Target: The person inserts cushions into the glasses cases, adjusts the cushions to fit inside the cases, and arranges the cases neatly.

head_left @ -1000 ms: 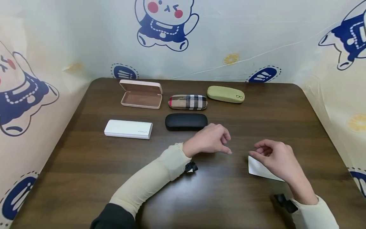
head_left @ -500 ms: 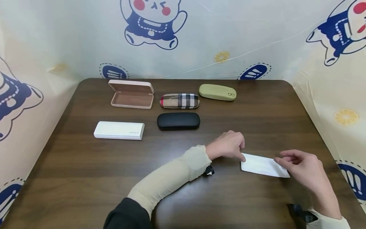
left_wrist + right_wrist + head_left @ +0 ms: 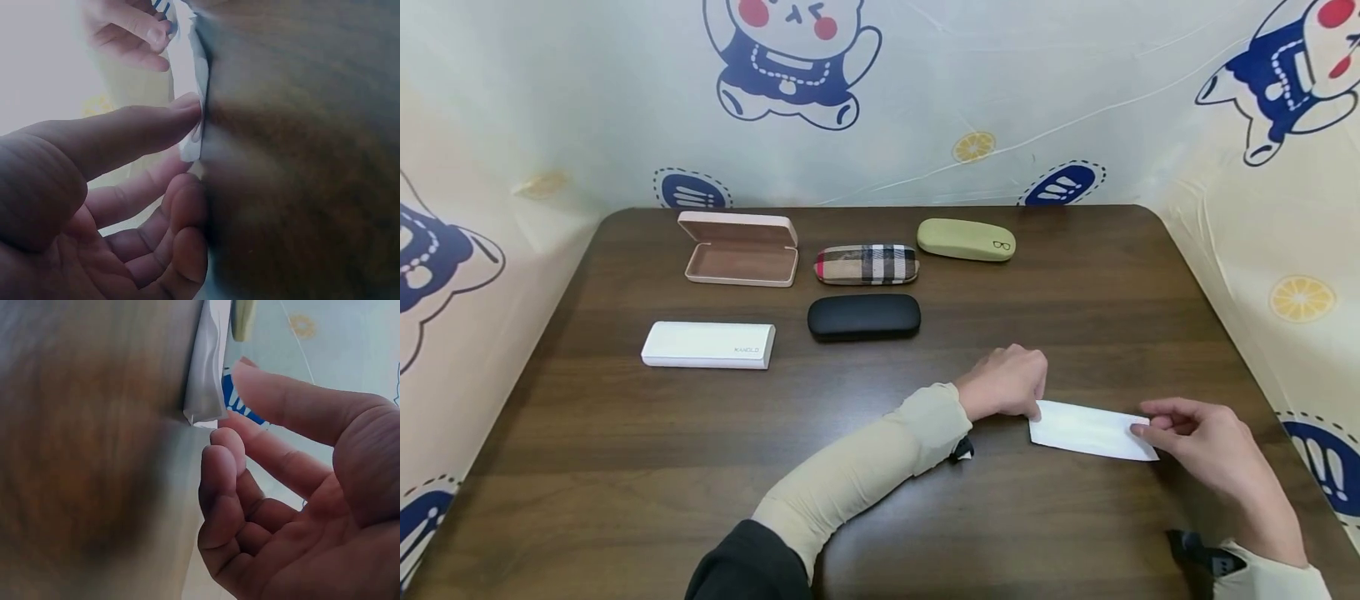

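A flat white folded strip (image 3: 1090,430), paper-like and slightly creased in the wrist views, lies at the right part of the brown table. My left hand (image 3: 1006,379) pinches its left end, the thumb (image 3: 169,122) laid on its surface and the index finger at the edge. Around the right end of the strip is my right hand (image 3: 1217,450), fingers loosely bent. Its thumb overlaps the strip in the head view, while the right wrist view shows that thumb (image 3: 294,403) standing a little off the strip's end.
Toward the back stand an open pinkish case (image 3: 743,262), a plaid case (image 3: 867,265) and a green case (image 3: 966,240) with a glasses mark. Nearer lie a white case (image 3: 707,345) and a black case (image 3: 863,317). A printed curtain (image 3: 910,167) encloses the table (image 3: 625,475).
My left hand has moved right, from beside the black case to the strip's left end, and now pinches it. My right hand has slid right along the strip, uncovering more of it.
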Motion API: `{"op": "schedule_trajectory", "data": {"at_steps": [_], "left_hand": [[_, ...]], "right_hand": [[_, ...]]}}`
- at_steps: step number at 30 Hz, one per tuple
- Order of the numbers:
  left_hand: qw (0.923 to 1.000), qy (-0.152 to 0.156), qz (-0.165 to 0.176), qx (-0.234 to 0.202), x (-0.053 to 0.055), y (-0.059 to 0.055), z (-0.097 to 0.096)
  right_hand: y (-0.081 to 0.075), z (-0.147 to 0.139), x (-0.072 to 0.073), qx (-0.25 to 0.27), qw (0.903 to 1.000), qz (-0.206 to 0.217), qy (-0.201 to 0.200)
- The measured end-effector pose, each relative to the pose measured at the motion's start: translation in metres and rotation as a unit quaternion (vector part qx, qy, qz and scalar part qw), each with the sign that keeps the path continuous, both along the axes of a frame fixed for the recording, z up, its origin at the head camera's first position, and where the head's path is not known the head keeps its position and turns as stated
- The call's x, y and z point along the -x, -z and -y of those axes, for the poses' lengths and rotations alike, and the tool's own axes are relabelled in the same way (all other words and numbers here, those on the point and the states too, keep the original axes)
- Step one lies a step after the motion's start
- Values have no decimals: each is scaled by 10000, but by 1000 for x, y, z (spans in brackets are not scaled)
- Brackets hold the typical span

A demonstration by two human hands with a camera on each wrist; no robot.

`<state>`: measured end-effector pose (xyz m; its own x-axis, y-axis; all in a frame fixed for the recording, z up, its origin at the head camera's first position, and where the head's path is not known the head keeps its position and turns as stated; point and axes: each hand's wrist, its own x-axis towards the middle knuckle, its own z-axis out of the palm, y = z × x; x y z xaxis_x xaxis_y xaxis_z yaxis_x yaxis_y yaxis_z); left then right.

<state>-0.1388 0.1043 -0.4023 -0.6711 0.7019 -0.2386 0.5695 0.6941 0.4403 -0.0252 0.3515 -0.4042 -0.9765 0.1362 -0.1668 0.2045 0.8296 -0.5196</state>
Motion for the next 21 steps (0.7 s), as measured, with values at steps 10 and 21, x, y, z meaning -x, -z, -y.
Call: {"op": "schedule_trajectory", "data": {"at_steps": [10, 21], "left_hand": [[9998, 128, 91, -148, -4, 3, 1], [9831, 211, 1180, -1381, 3, 3, 11]], "right_hand": [[4, -4, 9, -26, 9991, 364, -234], [6, -12, 1, 801, 9964, 203, 177]]}}
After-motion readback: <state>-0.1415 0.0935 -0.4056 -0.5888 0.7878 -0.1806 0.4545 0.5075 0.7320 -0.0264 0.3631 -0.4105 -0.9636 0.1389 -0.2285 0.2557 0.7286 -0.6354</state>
